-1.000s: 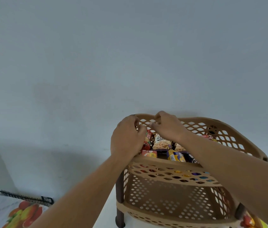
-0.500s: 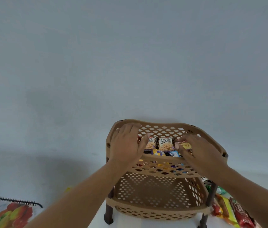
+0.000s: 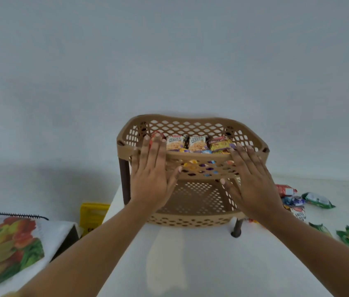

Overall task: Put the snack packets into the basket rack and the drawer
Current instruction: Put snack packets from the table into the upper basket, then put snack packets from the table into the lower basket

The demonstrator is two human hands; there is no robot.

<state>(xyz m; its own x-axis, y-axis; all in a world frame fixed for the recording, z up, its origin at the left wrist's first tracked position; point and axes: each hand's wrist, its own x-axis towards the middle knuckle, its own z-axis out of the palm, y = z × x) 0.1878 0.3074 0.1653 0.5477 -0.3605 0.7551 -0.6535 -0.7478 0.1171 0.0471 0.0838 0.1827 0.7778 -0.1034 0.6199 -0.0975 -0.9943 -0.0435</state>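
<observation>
We see our left hand (image 3: 151, 174) and right hand (image 3: 249, 179) flat with fingers spread, each grip released, palms at the near wall of the basket rack (image 3: 193, 125) on the white table (image 3: 212, 264). Its top basket holds snack packets: two salted peanut packets (image 3: 186, 142) upright side by side, others around them. The lower basket looks bare. More loose packets (image 3: 317, 200) lie right.

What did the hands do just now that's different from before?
Both hands came out of the top basket: the left hand and right hand now lie flat and open against the basket rack's front, holding nothing. The snack packets stayed inside.
</observation>
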